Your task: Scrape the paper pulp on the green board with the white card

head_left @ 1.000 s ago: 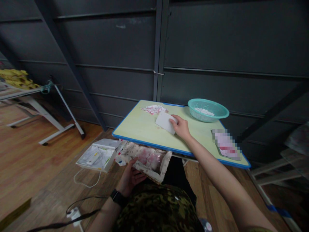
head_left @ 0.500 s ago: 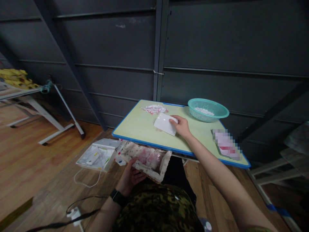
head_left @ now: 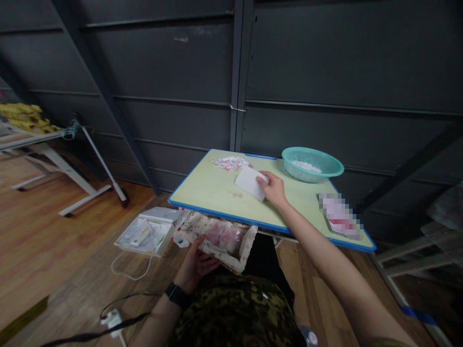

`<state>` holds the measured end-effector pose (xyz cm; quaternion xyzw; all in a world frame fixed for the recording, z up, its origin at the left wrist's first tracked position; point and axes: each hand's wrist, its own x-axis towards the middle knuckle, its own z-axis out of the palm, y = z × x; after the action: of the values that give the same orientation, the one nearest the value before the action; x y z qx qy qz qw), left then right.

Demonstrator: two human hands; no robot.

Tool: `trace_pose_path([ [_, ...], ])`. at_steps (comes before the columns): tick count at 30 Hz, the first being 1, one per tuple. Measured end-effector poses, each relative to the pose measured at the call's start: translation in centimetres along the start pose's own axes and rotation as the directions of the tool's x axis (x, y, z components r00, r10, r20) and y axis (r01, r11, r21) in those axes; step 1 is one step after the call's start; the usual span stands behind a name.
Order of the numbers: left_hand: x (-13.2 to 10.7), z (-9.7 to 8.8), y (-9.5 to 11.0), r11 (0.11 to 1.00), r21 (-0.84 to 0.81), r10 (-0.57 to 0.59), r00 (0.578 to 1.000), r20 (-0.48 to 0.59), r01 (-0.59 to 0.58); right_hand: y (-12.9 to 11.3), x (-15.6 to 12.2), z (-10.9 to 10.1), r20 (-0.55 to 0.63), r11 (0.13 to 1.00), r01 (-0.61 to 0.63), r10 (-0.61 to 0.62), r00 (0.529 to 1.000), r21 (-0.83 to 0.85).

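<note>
My right hand (head_left: 273, 188) pinches a white card (head_left: 251, 182) by its right edge, thumb on top, over the pale yellow tabletop (head_left: 202, 189). Below the table's front edge, my left hand (head_left: 200, 259) grips the near left side of a lined box (head_left: 246, 250) with a speckled, pale covering. Pinkish pieces under clear plastic (head_left: 224, 237) lie inside this box. A pile of small white and pink pieces (head_left: 230, 163) rests behind the card. Farther right, a green plastic basket (head_left: 331, 168) holds small white pieces (head_left: 306, 166).
A blurred-out flat object (head_left: 340, 217) lies at the table's right end. On the floor at left stands an open white box (head_left: 144, 233) with a cable. A power strip (head_left: 114, 320) and black cord lie near my left arm. Dark wall panels (head_left: 173, 62) rise behind the table.
My right hand has shifted slightly right with the card, which is now tilted differently and uncovers a brownish smudge on the tabletop. My left hand and the box look unchanged.
</note>
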<state>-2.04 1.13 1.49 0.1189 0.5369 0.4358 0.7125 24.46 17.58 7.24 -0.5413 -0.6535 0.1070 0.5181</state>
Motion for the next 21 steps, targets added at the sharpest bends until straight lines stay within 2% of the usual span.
trace_pose_path([
  [5,0.1,-0.1,0.0,1.0,-0.015,-0.009,1.0,0.002,0.009,-0.2,-0.2,0.2,0.064,0.998,0.015,-0.019,0.998,0.069],
  [10,-0.1,0.0,0.0,1.0,-0.009,0.001,1.0,0.004,-0.001,-0.3,-0.2,0.7,0.11,0.999,0.037,-0.041,0.993,0.037],
  [15,0.1,-0.1,0.0,1.0,0.004,-0.01,1.0,0.003,0.01,-0.8,-0.3,0.7,0.014,1.0,0.009,-0.009,1.0,0.014],
  [21,0.3,-0.2,0.1,1.0,0.003,0.004,1.0,-0.002,-0.004,-0.6,0.0,-0.5,-0.114,0.999,-0.045,0.045,0.993,-0.005],
])
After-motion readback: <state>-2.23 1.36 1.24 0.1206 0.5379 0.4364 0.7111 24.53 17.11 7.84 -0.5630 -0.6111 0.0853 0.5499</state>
